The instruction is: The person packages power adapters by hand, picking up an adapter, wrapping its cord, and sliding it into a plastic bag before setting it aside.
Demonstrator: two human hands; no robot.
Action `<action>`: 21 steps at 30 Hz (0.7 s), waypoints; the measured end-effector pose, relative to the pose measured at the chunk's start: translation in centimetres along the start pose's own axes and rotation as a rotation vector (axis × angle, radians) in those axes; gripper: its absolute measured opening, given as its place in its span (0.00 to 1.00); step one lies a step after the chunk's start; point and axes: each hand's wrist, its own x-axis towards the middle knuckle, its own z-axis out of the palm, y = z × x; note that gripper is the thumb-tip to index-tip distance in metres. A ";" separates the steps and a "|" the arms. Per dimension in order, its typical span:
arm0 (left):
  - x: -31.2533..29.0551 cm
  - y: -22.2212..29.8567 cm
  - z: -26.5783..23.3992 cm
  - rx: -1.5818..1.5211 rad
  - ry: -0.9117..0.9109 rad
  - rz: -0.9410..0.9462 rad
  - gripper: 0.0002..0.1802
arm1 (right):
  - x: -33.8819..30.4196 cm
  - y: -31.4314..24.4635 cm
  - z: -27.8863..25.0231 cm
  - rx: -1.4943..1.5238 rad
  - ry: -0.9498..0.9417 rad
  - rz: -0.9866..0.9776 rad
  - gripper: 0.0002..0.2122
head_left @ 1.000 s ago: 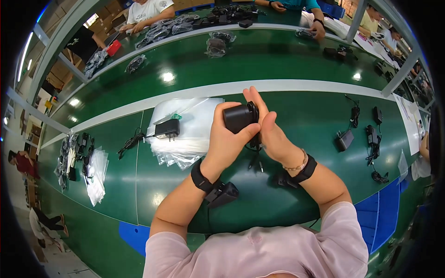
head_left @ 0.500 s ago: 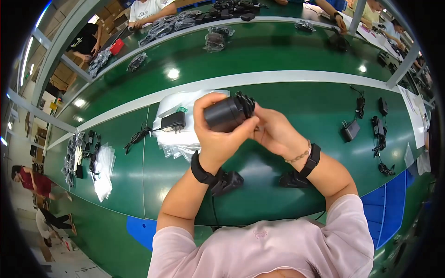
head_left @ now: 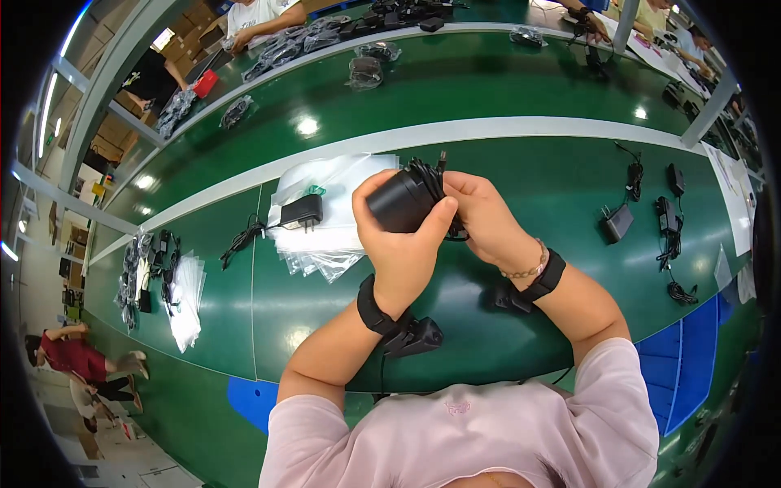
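Black rounded plastic power adapter (head_left: 397, 205) is held above a glossy green tabletop (head_left: 488, 362) — left hand (head_left: 400, 250) wrapped around its casing, right hand (head_left: 486, 218) closed on its coiled black cord (head_left: 424, 179). It looks light, stiff and smooth, the cord springy; casing and coil together promise the surest hold. Clear flat plastic bags (head_left: 345, 176) lie at left beneath a boxy black adapter (head_left: 303, 210); at right, a blue plastic bin (head_left: 679, 370) — contents unclear.

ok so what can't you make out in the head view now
In the head view:
held charger: palm side hidden by the left hand
right hand: some fingertips hidden behind the cord
person in white shirt: head cut off by top edge
charger on bags: any print too small to read
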 end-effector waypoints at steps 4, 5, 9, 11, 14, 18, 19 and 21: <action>1.1 1.3 -0.3 -0.117 0.010 -0.111 0.31 | -0.4 -0.3 0.4 0.007 -0.034 -0.043 0.12; 1.2 1.1 -0.4 -0.115 0.022 -0.106 0.31 | -0.5 -0.3 0.5 -0.006 -0.049 -0.046 0.14; 1.5 0.1 -1.2 0.024 -0.014 -0.007 0.30 | -0.7 -0.5 0.3 -0.105 -0.177 -0.127 0.20; 1.2 -0.6 -0.4 -0.110 -0.009 0.047 0.29 | -0.3 0.1 0.4 -0.212 -0.169 -0.223 0.22; 2.0 -0.6 -0.5 -0.364 -0.138 -0.275 0.30 | -0.2 0.9 0.4 -0.415 -0.113 -0.438 0.27; 2.6 -0.3 -0.4 -0.582 -0.260 -0.393 0.33 | -0.1 -0.6 -0.4 -0.719 -0.047 -0.494 0.27; 2.6 -0.4 -0.5 -0.587 -0.251 -0.389 0.33 | -0.2 -1.0 -0.3 -0.818 0.007 -0.550 0.25; 2.8 -0.8 -1.1 -0.588 -0.415 -0.342 0.34 | -0.2 -2.0 -0.5 -1.013 0.124 -0.664 0.21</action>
